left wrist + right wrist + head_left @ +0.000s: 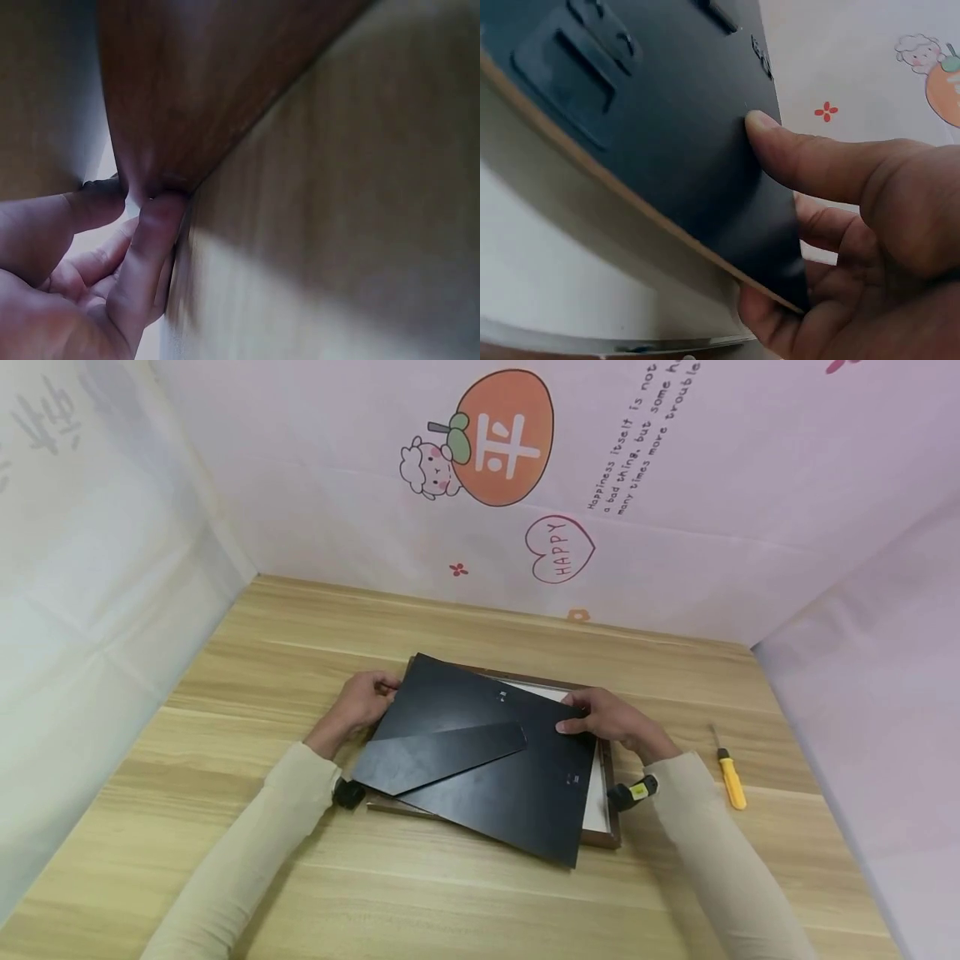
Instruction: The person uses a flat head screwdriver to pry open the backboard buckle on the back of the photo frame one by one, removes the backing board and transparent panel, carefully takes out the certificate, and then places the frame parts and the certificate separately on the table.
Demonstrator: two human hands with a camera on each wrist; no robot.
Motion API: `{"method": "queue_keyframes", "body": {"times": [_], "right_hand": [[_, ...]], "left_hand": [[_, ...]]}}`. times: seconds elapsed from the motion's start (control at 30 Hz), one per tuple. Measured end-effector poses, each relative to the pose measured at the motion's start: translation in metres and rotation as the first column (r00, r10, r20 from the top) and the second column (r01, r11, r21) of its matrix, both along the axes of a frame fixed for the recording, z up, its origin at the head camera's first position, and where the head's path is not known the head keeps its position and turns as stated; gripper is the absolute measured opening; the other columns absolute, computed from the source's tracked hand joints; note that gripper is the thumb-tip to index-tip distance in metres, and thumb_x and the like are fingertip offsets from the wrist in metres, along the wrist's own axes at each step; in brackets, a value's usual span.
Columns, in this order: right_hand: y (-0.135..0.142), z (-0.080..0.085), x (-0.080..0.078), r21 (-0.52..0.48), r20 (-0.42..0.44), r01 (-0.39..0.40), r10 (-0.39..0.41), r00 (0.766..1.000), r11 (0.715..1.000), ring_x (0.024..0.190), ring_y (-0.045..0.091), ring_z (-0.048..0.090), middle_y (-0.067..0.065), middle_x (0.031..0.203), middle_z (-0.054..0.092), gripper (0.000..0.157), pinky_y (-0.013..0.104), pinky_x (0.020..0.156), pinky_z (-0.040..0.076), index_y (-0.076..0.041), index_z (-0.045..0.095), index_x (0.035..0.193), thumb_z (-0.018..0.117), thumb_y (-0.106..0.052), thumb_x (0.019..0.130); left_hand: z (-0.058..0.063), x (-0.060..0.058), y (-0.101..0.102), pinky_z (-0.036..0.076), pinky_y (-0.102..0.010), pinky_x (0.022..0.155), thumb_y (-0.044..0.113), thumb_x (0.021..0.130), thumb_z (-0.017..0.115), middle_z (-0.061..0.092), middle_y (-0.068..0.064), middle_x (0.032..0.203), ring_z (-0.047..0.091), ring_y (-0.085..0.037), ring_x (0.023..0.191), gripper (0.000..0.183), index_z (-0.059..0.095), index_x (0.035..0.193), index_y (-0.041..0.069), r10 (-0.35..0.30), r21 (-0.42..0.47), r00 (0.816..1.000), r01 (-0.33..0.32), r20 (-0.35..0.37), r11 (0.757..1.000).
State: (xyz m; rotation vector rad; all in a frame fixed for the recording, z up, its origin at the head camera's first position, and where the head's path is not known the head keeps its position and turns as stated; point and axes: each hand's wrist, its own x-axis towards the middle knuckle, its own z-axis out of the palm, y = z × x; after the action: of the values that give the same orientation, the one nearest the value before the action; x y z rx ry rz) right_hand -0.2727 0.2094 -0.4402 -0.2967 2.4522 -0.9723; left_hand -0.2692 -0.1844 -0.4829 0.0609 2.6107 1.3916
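Note:
A black backing board (480,810) with a fold-out stand leg (442,756) lies askew over a brown picture frame (600,838). My right hand (611,718) pinches the board's upper right corner. In the right wrist view, the thumb lies on the board's black face (690,165) and fingers reach beneath its thin tan edge. At the frame's left side, my left hand (365,700) holds the frame's edge. The left wrist view has its thumb and a finger meeting the brown frame corner (172,105). Part of the frame's white inside (597,802) shows along the right.
A screwdriver (732,781) with a yellow handle lies right of the frame on the wooden table (465,910). Printed white sheets (330,510) rise behind the table and at both sides.

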Motion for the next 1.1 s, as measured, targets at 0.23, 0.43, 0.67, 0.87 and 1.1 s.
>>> {"method": "queue_keyframes", "body": {"times": [0.23, 0.43, 0.67, 0.87, 1.1], "right_hand": [[0.005, 0.001, 0.004, -0.121, 0.147, 0.054, -0.036, 0.989, 0.991, 0.076, 0.016, 0.065, 0.002, 0.085, 0.071, 0.03, 0.028, 0.073, 0.054, 0.004, 0.064, 0.111, 0.073, -0.013, 0.088], [0.01, 0.003, 0.012, -0.209, 0.176, 0.041, -0.004, 0.984, 0.977, 0.07, 0.014, 0.065, 0.002, 0.08, 0.071, 0.025, 0.027, 0.066, 0.055, 0.008, 0.065, 0.109, 0.069, -0.008, 0.091], [0.019, 0.01, 0.031, -0.242, 0.146, 0.067, -0.032, 0.989, 0.968, 0.086, 0.017, 0.063, 0.008, 0.101, 0.065, 0.033, 0.027, 0.08, 0.054, 0.01, 0.055, 0.122, 0.061, -0.011, 0.097], [0.035, 0.018, 0.043, -0.242, 0.11, 0.121, -0.096, 0.989, 0.963, 0.093, 0.019, 0.064, 0.02, 0.118, 0.059, 0.043, 0.026, 0.085, 0.055, 0.011, 0.048, 0.132, 0.059, -0.015, 0.099], [0.06, 0.02, 0.054, -0.393, 0.076, 0.12, -0.098, 0.992, 0.912, 0.086, 0.017, 0.071, 0.001, 0.098, 0.072, 0.033, 0.028, 0.08, 0.057, 0.01, 0.053, 0.122, 0.054, -0.016, 0.102]], "left_hand": [[-0.001, -0.001, 0.0, 0.052, -0.026, 0.074, 0.004, 0.097, 0.056, 0.065, -0.021, 0.112, 0.063, -0.03, 0.1, 0.025, 0.066, 0.119, -0.001, 0.011, -0.006, 1.0, -0.011, 0.011, 1.0], [-0.001, -0.001, 0.0, 0.051, -0.024, 0.07, 0.006, 0.097, 0.058, 0.066, -0.021, 0.112, 0.063, -0.029, 0.096, 0.024, 0.066, 0.119, -0.001, 0.013, -0.005, 1.0, -0.013, 0.004, 1.0], [-0.001, -0.002, -0.001, 0.051, -0.023, 0.068, 0.011, 0.098, 0.059, 0.068, -0.022, 0.111, 0.065, -0.027, 0.093, 0.027, 0.065, 0.122, -0.002, -0.002, -0.003, 1.0, 0.002, -0.009, 1.0], [0.001, -0.001, -0.001, 0.052, -0.022, 0.058, 0.016, 0.099, 0.06, 0.065, -0.022, 0.118, 0.063, -0.018, 0.082, 0.041, 0.055, 0.136, 0.001, -0.014, 0.046, 0.998, 0.012, 0.061, 0.999], [-0.001, -0.001, -0.001, 0.056, -0.023, 0.067, 0.01, 0.098, 0.059, 0.065, -0.024, 0.117, 0.066, -0.026, 0.092, 0.039, 0.055, 0.135, -0.002, -0.055, 0.033, 0.998, 0.055, 0.012, 0.998]]}}
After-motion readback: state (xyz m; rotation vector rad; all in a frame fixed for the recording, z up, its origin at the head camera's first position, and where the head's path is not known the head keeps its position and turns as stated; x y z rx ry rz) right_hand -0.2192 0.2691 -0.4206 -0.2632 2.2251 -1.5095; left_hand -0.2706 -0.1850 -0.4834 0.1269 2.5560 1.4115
